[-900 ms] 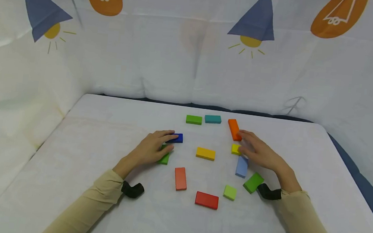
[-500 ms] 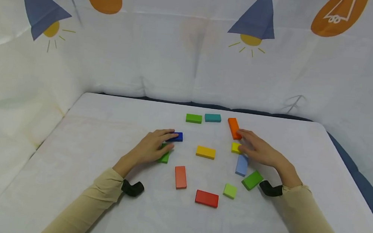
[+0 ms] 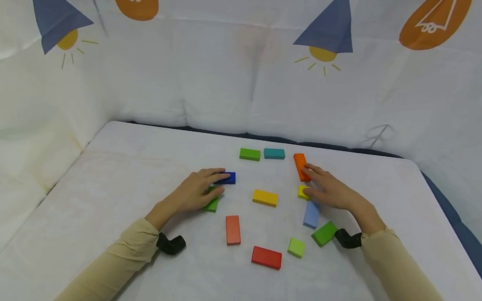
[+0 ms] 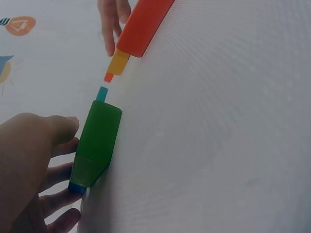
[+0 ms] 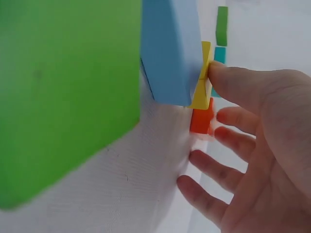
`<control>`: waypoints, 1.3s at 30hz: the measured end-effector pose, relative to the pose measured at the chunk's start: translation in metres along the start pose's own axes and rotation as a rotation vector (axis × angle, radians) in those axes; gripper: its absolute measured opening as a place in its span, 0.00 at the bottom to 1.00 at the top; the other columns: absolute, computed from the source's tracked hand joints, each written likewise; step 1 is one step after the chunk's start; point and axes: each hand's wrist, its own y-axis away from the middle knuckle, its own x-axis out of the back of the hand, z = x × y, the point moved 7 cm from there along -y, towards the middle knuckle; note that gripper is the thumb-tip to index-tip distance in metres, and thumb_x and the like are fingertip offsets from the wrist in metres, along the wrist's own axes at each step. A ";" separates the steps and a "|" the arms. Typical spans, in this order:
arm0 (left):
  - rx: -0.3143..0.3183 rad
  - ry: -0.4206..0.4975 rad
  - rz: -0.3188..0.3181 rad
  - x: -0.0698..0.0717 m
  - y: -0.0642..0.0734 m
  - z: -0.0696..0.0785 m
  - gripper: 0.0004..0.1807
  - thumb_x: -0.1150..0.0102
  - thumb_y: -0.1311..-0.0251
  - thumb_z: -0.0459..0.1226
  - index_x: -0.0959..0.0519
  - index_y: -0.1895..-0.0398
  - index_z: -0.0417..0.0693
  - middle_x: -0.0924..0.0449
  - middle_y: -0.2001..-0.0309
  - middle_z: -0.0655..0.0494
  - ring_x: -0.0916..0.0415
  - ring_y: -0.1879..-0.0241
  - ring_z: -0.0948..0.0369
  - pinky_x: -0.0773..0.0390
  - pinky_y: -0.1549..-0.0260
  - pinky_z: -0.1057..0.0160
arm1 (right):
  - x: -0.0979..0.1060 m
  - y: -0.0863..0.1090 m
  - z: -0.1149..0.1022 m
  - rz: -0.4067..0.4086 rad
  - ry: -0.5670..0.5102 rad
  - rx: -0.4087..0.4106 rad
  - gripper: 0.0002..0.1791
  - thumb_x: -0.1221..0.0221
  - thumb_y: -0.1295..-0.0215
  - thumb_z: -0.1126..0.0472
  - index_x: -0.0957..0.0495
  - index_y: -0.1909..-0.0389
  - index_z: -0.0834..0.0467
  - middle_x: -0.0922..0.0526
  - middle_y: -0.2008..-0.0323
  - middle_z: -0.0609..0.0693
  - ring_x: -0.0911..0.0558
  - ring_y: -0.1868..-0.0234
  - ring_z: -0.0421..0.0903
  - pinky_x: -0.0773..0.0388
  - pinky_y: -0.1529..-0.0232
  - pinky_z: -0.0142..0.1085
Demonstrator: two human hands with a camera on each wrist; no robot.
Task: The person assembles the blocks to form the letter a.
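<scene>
My left hand (image 3: 195,190) lies with fingers extended over a dark blue block (image 3: 230,178), its thumb above a green block (image 3: 211,205). The left wrist view shows that green block (image 4: 98,143) beside the thumb, with the blue one mostly hidden behind it. On the right, my right hand (image 3: 334,192) spreads its fingers, fingertips right at an orange block (image 3: 300,166). Its thumb overlaps a small yellow block (image 3: 304,192). In the right wrist view, the thumb tip meets the edge of the yellow block (image 5: 201,97), and no finger wraps round anything.
A light blue block (image 3: 311,215) and a green block (image 3: 324,233) lie below the right hand. Between the hands sits a yellow-orange block (image 3: 265,198). Nearer are coral (image 3: 233,230), red (image 3: 266,257) and lime (image 3: 296,247) blocks. Green (image 3: 250,155) and teal (image 3: 274,153) blocks lie farther back.
My right hand has shifted slightly left and away from me, farther over the orange and yellow blocks. The left hand and the blocks stay practically where they were.
</scene>
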 end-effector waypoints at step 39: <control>0.006 -0.009 -0.020 -0.003 0.001 -0.001 0.27 0.53 0.32 0.51 0.35 0.32 0.58 0.38 0.30 0.53 0.40 0.32 0.51 0.36 0.40 0.44 | -0.002 0.000 0.000 0.051 -0.091 -0.011 0.31 0.42 0.35 0.55 0.37 0.34 0.62 0.40 0.35 0.60 0.27 0.53 0.50 0.25 0.50 0.43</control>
